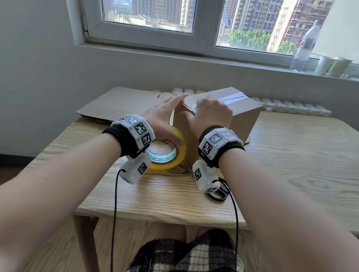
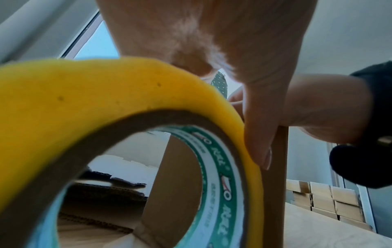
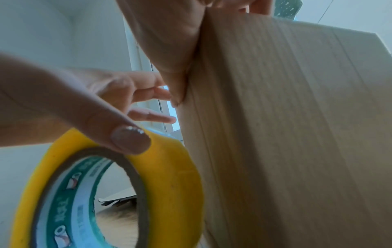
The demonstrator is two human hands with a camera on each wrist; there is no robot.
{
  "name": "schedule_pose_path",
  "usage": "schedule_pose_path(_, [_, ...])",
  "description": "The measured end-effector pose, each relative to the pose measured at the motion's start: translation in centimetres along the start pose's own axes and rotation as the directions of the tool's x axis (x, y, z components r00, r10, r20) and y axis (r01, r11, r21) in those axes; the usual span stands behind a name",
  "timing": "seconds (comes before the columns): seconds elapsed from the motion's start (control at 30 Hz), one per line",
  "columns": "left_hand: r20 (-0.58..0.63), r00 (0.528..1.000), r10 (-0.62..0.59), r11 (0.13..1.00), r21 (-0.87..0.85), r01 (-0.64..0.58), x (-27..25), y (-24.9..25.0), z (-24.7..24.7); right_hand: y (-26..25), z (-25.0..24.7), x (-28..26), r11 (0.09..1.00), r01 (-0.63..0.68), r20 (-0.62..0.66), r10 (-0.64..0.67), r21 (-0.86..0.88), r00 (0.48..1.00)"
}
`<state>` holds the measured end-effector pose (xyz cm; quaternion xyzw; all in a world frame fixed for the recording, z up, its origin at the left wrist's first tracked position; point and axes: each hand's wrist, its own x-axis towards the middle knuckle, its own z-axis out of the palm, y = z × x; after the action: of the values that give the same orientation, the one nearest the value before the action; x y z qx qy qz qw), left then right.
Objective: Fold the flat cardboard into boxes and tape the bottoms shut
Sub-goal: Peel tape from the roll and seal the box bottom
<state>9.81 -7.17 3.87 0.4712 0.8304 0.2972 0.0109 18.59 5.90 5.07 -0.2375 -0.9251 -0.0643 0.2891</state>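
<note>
A brown cardboard box stands on the wooden table with a strip of clear tape along its top. My right hand lies over the near top edge; its thumb is flat on the front face and its fingers reach over the top. My left hand has straight fingers against the box's left side. Its thumb rests on the yellow tape roll, which stands on edge against the box. The roll fills the left wrist view.
Flat cardboard lies at the table's far left, behind my left hand. Black-handled scissors lie near the front edge under my right wrist. A water bottle and cups stand on the windowsill. Stacked boxes show in the background.
</note>
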Motion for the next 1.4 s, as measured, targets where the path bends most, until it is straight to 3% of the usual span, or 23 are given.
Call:
schedule_pose_path(0.2, [0.020,0.999,-0.028,0.996,-0.084,0.029,0.1,0.1,0.9,0.0,0.0,-1.4,0.999,0.022,0.022,-0.023,0.031,1.000])
schedule_pose_path(0.27, [0.038,0.993,-0.109,0.978,-0.177,0.114,0.1,0.7,0.6,0.6,-0.4,-1.0,0.980,-0.037,0.040,0.030,0.195,0.999])
schedule_pose_path(0.37, [0.072,0.976,-0.205,0.959,-0.182,0.215,0.5,1.4,0.3,3.2,-1.2,0.6,0.877,-0.214,0.061,0.209,0.431,0.976])
schedule_pose_path(0.43, [0.072,0.962,-0.263,0.943,-0.193,0.272,1.0,1.8,0.3,6.0,-1.1,2.0,0.829,-0.364,0.138,0.338,0.425,0.931])
schedule_pose_path(0.53, [0.053,0.940,-0.336,0.924,-0.173,0.340,2.0,2.6,0.5,10.2,-0.1,4.2,0.740,-0.578,0.331,0.480,0.344,0.812])
schedule_pose_path(0.63, [0.063,0.931,-0.359,0.913,-0.186,0.364,3.0,3.3,0.9,12.2,0.2,5.2,0.625,-0.678,0.484,0.487,0.388,0.727])
schedule_pose_path(0.7, [0.063,0.923,-0.379,0.881,-0.282,0.381,3.6,4.0,1.0,13.0,0.0,5.3,0.551,-0.709,0.525,0.482,0.441,0.701])
schedule_pose_path(0.8, [0.082,0.914,-0.397,0.830,-0.394,0.396,4.4,5.8,0.6,13.6,-0.2,5.6,0.457,-0.696,0.411,0.578,0.554,0.705])
schedule_pose_path(0.9, [0.028,0.910,-0.413,0.793,-0.480,0.375,5.3,7.7,0.2,14.6,-1.4,6.3,0.359,-0.640,0.243,0.713,0.679,0.658])
schedule_pose_path(1.07, [-0.147,0.932,-0.332,0.806,-0.557,0.200,5.5,9.6,-0.1,17.0,-4.3,7.0,0.444,-0.442,-0.060,0.755,0.780,0.653])
schedule_pose_path(1.17, [-0.184,0.915,-0.359,0.741,-0.652,0.160,6.4,10.3,0.0,17.9,-5.0,6.4,0.511,-0.255,-0.221,0.696,0.821,0.683])
schedule_pose_path(1.3, [-0.174,0.886,-0.430,0.611,-0.778,0.144,7.9,11.1,0.5,19.3,-3.7,4.7,0.568,-0.243,-0.208,0.614,0.786,0.761])
schedule_pose_path(1.4, [-0.157,0.859,-0.488,0.588,-0.786,0.191,8.5,11.6,1.7,20.5,-2.3,3.3,0.528,-0.361,-0.110,0.665,0.769,0.739])
